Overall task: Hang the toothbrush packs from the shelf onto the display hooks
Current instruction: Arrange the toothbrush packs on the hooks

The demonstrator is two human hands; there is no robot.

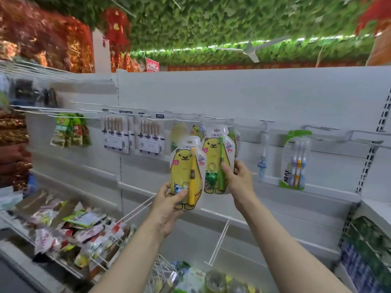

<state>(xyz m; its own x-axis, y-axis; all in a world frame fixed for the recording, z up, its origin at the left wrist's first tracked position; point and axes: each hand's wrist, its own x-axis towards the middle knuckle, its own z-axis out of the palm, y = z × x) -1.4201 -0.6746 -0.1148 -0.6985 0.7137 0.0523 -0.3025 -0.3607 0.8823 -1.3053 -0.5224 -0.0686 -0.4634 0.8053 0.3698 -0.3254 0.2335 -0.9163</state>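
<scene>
Blurred shelf packets [69, 229] (labels unreadable); fingers of left hand [167, 201] behind yellow-brush pack [184, 166]

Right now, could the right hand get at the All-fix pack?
Probably not yet: the right hand grips the green-brush pack, and the left hand holds the yellow-brush pack. The way to the All-fix pack looks open, with only a small hanging brush between them.

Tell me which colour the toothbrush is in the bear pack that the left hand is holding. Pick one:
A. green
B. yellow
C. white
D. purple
B. The bear pack in the left hand carries a yellow toothbrush; the green toothbrush is in the other pack, held by the right hand.
</scene>
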